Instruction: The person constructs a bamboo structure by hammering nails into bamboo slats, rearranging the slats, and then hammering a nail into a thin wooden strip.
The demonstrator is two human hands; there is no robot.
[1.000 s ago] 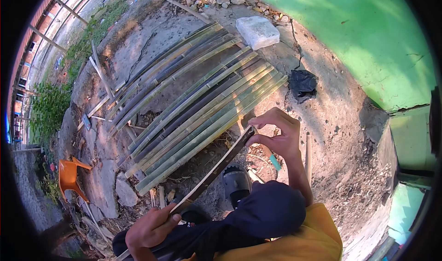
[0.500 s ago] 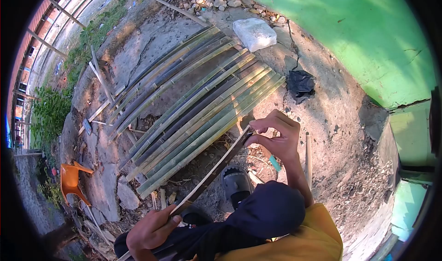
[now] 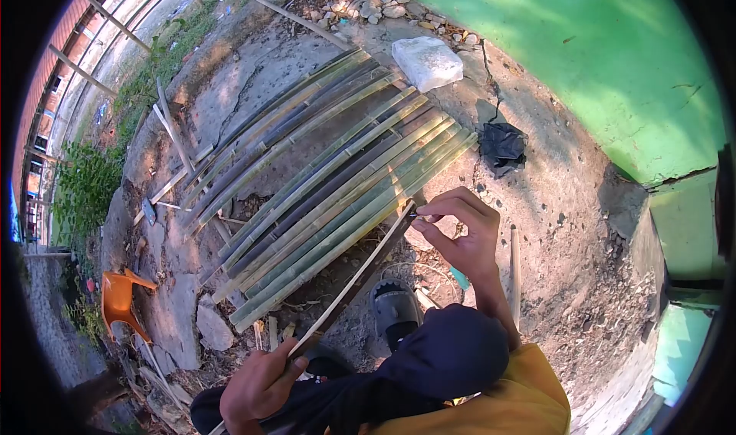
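Observation:
A long, narrow bamboo strip [image 3: 349, 293], pale along its edge and dark on its face, runs slantwise in front of me over my legs. My left hand [image 3: 257, 385] is wrapped round its lower part. At the far end, my right hand [image 3: 464, 228] pinches the strip's edge between thumb and forefinger, the other fingers curled. A tiny bright glint shows at those fingertips; I cannot make out what it is. Just beyond the strip, several split bamboo slats [image 3: 330, 213] lie side by side on the ground, some green, others dark.
A white block [image 3: 428, 62] and a black plastic bag [image 3: 502, 145] lie past the slats. An orange broken chair piece [image 3: 119, 305] is at left. A green wall [image 3: 598, 75] stands at right. My sandalled foot [image 3: 393, 305] is close below the strip.
The strip's far end shows a little more beyond my right fingertips, which have shifted slightly along it. My left hand has moved slightly to the right, still gripping the strip.

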